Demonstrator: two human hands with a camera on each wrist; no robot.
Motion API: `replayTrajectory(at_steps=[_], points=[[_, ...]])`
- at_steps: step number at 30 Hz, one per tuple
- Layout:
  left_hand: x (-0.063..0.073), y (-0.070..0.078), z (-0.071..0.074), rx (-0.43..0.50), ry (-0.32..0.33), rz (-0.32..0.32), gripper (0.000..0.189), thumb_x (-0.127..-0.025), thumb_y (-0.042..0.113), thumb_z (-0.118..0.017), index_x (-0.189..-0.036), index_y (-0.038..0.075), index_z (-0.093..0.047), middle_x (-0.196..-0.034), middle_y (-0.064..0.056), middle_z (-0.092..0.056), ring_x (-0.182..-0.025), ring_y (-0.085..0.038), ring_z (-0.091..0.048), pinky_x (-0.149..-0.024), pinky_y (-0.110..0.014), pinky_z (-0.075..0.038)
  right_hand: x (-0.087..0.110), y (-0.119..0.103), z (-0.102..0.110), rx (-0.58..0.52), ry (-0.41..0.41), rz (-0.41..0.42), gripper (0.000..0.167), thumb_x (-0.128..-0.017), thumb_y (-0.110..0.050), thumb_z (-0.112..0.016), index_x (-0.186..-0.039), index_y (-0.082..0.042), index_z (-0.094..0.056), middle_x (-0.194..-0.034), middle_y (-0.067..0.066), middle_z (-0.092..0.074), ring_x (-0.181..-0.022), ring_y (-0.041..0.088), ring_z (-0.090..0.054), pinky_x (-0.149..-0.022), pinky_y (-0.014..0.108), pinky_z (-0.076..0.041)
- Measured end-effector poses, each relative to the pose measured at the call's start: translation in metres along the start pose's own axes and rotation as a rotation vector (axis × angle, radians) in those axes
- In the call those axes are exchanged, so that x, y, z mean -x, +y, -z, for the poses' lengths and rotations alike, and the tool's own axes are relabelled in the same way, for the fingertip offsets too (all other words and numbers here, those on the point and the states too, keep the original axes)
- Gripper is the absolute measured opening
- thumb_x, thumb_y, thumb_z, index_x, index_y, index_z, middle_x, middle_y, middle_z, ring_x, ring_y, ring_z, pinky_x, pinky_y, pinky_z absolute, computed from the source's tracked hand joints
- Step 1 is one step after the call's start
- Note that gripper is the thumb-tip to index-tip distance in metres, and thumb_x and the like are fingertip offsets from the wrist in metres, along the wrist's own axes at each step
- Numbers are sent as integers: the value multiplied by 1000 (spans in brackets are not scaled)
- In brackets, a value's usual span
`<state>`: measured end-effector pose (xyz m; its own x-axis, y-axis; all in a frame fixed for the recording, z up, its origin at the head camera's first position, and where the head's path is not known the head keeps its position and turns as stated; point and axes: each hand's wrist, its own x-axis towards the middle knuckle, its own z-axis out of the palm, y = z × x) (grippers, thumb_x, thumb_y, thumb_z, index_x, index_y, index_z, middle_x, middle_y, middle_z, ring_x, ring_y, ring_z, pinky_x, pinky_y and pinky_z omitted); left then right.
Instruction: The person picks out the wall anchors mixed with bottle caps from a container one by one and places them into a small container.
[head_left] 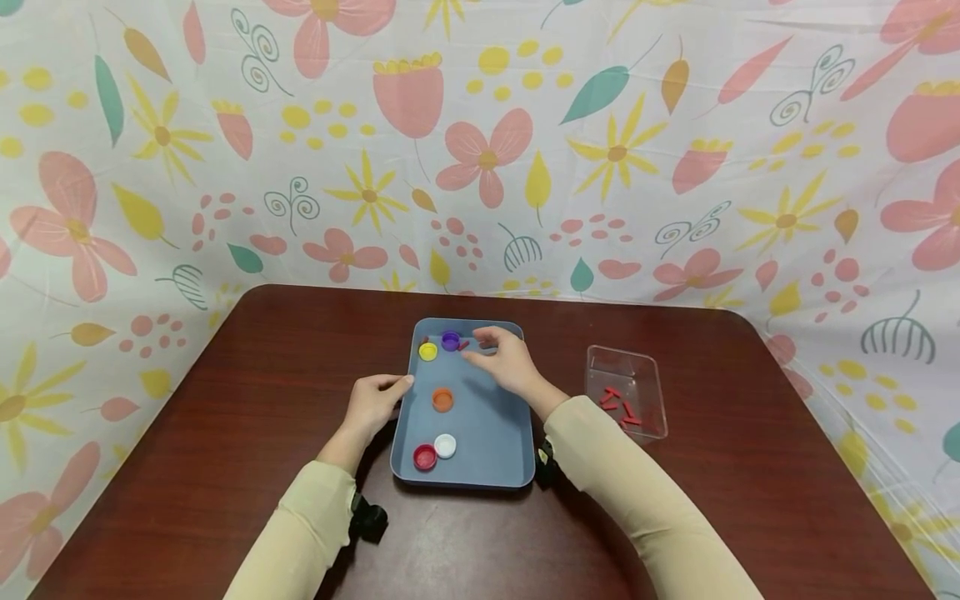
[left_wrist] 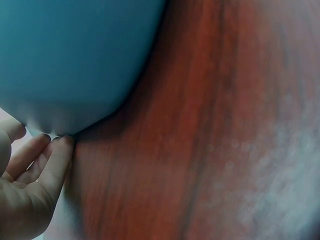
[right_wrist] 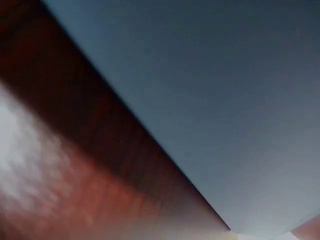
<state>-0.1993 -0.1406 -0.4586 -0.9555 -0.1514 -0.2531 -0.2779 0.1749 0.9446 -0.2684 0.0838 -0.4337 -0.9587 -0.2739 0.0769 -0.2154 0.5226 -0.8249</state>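
A blue-grey tray [head_left: 487,433] lies on the table in the head view. My left hand [head_left: 372,402] grips its left edge, thumb at the rim; the left wrist view shows the fingers [left_wrist: 59,157] against the outer wall. Over the tray's far right part is my right hand [head_left: 506,360], thumb and forefinger apart. A small red stick [head_left: 463,345] lies near their tips, beside a purple round cap [head_left: 451,341]. Another red stick [head_left: 425,339] is by the yellow cap [head_left: 427,352]. The right wrist view mostly shows the tray's side [right_wrist: 200,110], not the right fingers.
An orange cap [head_left: 442,400] sits mid-tray, with a white cap [head_left: 445,446] and a red cap [head_left: 424,457] near its front left. Right of the tray stands a clear plastic box [head_left: 645,379] holding several red sticks [head_left: 611,392]. A flowered cloth [head_left: 487,225] hangs behind the brown table [head_left: 285,358].
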Motion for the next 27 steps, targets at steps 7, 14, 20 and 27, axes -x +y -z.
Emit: replayTrajectory(at_steps=[7,14,20,27], points=[[1,1,0,-9,-3,10,40,-91,28,-63,-119,-1,-64,-123,-21,-60,-107,-30,-62,-84,-39,-57,-8,2,-4,93,-33,-14,54,-84,-33,-71,-129,-6,-56,-127,10,-60,-114,25,-58,-95,40,-51],[0,-2,-1,-12,-8,3,40,-91,28,-63,-118,-2,-64,-123,-21,-60,-104,-29,-64,-83,-38,-58,-13,6,-7,146,-30,-44,52,-86,-32,-70,-128,-5,-56,-127,11,-60,-114,26,-57,-94,40,-52],[2,-3,-2,-18,-6,2,40,-91,28,-63,-118,-1,-64,-122,-21,-60,-102,-28,-65,-82,-39,-58,-17,8,-12,186,-10,-84,50,-86,-31,-69,-126,-3,-57,-125,13,-60,-113,26,-56,-93,39,-52],[2,-1,-1,-9,0,7,39,-90,27,-64,-117,-2,-65,-121,-21,-61,-100,-27,-65,-81,-38,-58,-23,11,-14,237,-16,-82,52,-86,-35,-68,-126,-3,-57,-126,14,-59,-116,26,-55,-98,40,-50]])
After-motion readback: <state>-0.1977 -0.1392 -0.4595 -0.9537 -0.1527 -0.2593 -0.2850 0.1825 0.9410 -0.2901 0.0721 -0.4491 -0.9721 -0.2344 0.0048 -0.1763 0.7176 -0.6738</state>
